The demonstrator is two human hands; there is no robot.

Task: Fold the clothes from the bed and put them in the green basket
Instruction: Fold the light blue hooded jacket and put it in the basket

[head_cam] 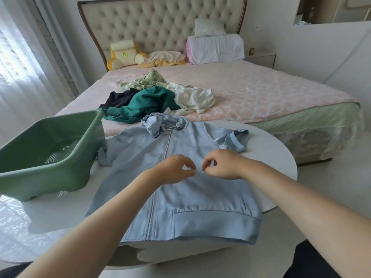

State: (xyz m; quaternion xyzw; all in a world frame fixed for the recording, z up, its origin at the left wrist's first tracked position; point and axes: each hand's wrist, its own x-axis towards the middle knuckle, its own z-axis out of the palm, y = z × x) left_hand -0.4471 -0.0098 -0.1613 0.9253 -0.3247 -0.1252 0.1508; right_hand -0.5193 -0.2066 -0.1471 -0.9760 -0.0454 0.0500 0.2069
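Daylight glows through sheer curtains (20, 67) on the left. A beige tufted headboard (160, 23) backs the pink-quilted bed (261, 89), a pale nightstand (261, 58) beside it. White wall (321, 57) on the right, pale floor (331, 187), white round tabletop (281, 153) in front.

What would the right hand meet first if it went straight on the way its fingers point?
Most likely the left hand, whose fingertips face the right hand across a small gap over the blue jacket; depth is unclear.
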